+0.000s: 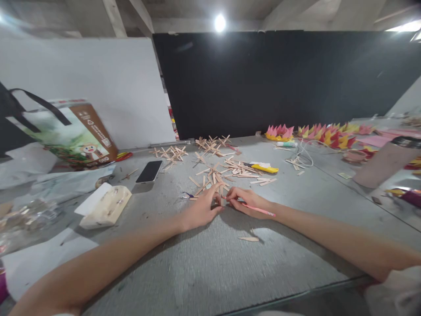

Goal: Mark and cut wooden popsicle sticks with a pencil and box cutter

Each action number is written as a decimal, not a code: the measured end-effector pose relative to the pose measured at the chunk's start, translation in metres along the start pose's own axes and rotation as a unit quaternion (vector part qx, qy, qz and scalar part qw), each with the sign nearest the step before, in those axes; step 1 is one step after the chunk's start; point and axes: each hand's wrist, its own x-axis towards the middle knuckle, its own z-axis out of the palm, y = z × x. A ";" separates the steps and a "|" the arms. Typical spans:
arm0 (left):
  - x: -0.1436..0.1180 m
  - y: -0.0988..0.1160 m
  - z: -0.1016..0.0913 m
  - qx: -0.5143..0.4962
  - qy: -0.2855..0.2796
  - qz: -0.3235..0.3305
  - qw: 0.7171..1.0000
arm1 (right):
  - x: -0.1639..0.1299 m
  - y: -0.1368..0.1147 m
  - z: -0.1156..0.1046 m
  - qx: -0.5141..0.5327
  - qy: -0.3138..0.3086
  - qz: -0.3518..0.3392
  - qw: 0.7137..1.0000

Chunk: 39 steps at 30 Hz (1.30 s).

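Right between the two hands, on the grey tabletop (pixel 210 272), lies a small bunch of wooden sticks (pixel 215 182). The left hand (pixel 201 210) lies mostly flat, with its fingers stretched forward and pressing down on the sticks. The right hand (pixel 246 201) is curled shut around a thin pink brush (pixel 259 210). The tip of the brush points at the sticks just beside the left fingertips. It looks like glue or paint is being put on, but the tip is too small to tell.

Farther out past the hands sit many stick crosses (pixel 210 144) that look finished. More of them lie to the left of those, near a dark phone (pixel 149 171). So a good part of the work seems done. Loose sticks (pixel 243 169) are piled just beyond the right hand, beside a yellow cutter knife (pixel 265 167). These look like they are waiting to be made into crosses, so plenty seems left. One lone stick (pixel 249 239) lies nearer to the person than the right hand.

Off to the left of the left hand is a cream box (pixel 105 206) and a paper bag (pixel 72 134). Far to the right, past the right hand, stand pink and yellow paper flowers (pixel 325 134).
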 end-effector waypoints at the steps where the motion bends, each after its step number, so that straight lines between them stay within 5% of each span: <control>1: 0.000 -0.001 0.000 0.001 0.001 0.001 1.000 | 0.000 0.000 0.000 0.000 -0.001 0.001 1.000; 39: -0.001 -0.001 0.000 -0.008 0.001 0.001 1.000 | -0.001 0.001 0.000 -0.002 -0.017 0.004 1.000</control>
